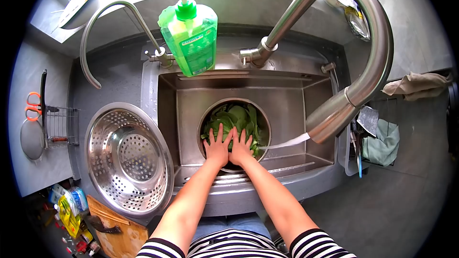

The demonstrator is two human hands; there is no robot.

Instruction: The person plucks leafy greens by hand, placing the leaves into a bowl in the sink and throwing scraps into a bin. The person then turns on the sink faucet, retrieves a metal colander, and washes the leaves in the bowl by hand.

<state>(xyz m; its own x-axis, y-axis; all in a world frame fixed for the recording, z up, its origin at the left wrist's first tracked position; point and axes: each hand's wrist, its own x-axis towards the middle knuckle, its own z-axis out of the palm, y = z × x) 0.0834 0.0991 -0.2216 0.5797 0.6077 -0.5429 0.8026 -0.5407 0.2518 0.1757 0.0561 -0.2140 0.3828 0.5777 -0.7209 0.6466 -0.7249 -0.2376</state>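
Green leafy vegetables (236,117) fill a round metal pot (268,136) in the sink (289,100). My left hand (217,147) lies on the leaves with its fingers spread. Beside it my right hand (241,148) also presses on them, fingers apart, the two hands touching or nearly so. Neither hand grips anything. From the large faucet (332,114) at the right, a stream of water (287,142) runs into the pot next to my right hand. The leaves under both palms are hidden.
A metal colander (129,160) rests left of the sink. Behind stand a green soap bottle (191,43) and a thin curved tap (88,43). A cutting board (117,234) is at the lower left, orange-handled scissors (33,106) hang at the far left, and cloths (382,143) lie right.
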